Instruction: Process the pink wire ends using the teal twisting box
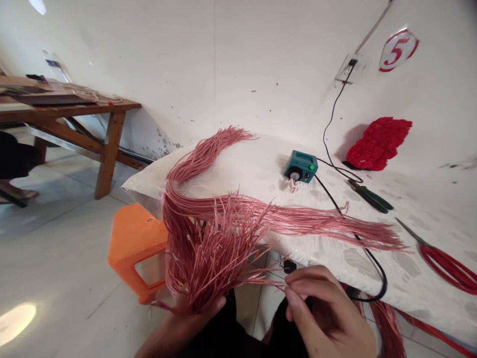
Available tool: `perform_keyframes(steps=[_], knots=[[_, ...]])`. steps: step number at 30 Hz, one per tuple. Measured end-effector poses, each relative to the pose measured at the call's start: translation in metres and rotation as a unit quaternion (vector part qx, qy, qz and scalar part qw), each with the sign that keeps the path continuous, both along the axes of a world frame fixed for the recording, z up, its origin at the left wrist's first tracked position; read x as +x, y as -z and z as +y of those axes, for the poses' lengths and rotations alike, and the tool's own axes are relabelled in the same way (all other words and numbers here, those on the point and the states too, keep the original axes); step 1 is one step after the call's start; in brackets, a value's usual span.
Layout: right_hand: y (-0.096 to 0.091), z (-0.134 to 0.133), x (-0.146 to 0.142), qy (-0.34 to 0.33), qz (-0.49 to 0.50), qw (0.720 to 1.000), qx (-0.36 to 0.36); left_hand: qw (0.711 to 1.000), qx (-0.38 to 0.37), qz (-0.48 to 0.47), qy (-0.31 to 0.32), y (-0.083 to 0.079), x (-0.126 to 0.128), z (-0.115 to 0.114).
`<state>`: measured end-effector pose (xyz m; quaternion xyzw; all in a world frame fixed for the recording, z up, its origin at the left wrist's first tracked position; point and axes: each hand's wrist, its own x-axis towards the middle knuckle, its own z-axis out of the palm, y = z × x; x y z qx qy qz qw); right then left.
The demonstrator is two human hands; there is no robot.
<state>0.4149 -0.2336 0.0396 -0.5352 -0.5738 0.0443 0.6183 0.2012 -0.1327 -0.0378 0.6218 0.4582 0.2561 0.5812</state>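
A thick bundle of thin, shiny pink cords (pixel 223 238) hangs over the table's near edge in front of me, its cut ends fanned out. Low on this bundle, my left hand (pixel 186 318) is wrapped round it, the fingers partly hidden by strands. To the right, my right hand (pixel 320 308) has thumb and fingertips pinched together at the tips of a few cords drawn out sideways. More lengths of the same cord (pixel 316 219) lie across the table, one part bending back toward the wall. Whether the cords are one bundle or several, I cannot tell.
On the patterned white table cover (pixel 357 261) stand a green control box (pixel 301 166) with a cable, pliers (pixel 372 197), red-handled scissors (pixel 443 263) and a red fluffy bundle (pixel 380 144). An orange stool (pixel 130 248) is at left. Farther off is a wooden table (pixel 112 144). More pink strands (pixel 387 328) hang at lower right.
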Motion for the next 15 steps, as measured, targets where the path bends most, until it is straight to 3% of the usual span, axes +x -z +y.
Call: perform_keyframes(steps=[5,11,15], knots=[[0.000,0.000,-0.004,0.032,0.008,0.999,0.019,1.000,-0.020,0.012,0.021,-0.003,0.000,-0.001],[-0.003,0.002,-0.017,0.102,0.084,0.991,0.029,1.000,-0.020,0.007,0.016,-0.006,0.001,-0.001],[-0.003,0.002,-0.015,0.102,0.070,0.992,0.035,0.999,-0.016,0.005,0.027,-0.006,0.001,0.000]])
